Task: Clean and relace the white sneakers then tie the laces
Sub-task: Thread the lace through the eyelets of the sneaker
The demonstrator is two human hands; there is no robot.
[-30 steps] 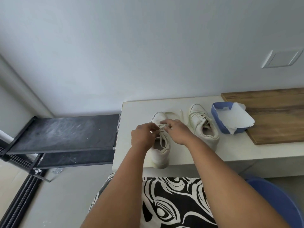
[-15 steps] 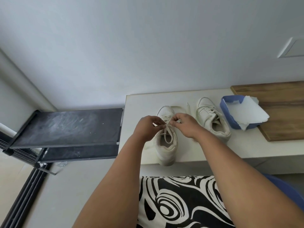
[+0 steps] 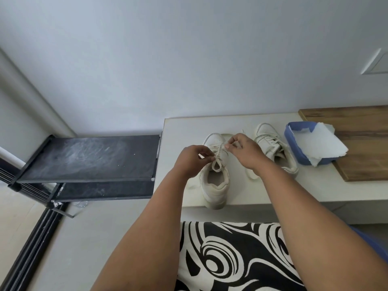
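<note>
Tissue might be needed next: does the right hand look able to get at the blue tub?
Probably yes: only the second sneaker lies between the blue tub and the right hand, which pinches a lace.

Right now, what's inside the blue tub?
A crumpled white paper sheet lies in the blue tub and spills over its right rim. Whatever is beneath the paper is covered.

A home entryway corner, with shoes being kept by a plain wall.

A dusty black shoe rack (image 3: 88, 158) is standing beside a low white bench (image 3: 178, 131), a wooden board (image 3: 361, 143) is lying on it, and a wall switch plate (image 3: 375, 64) is showing above.
</note>
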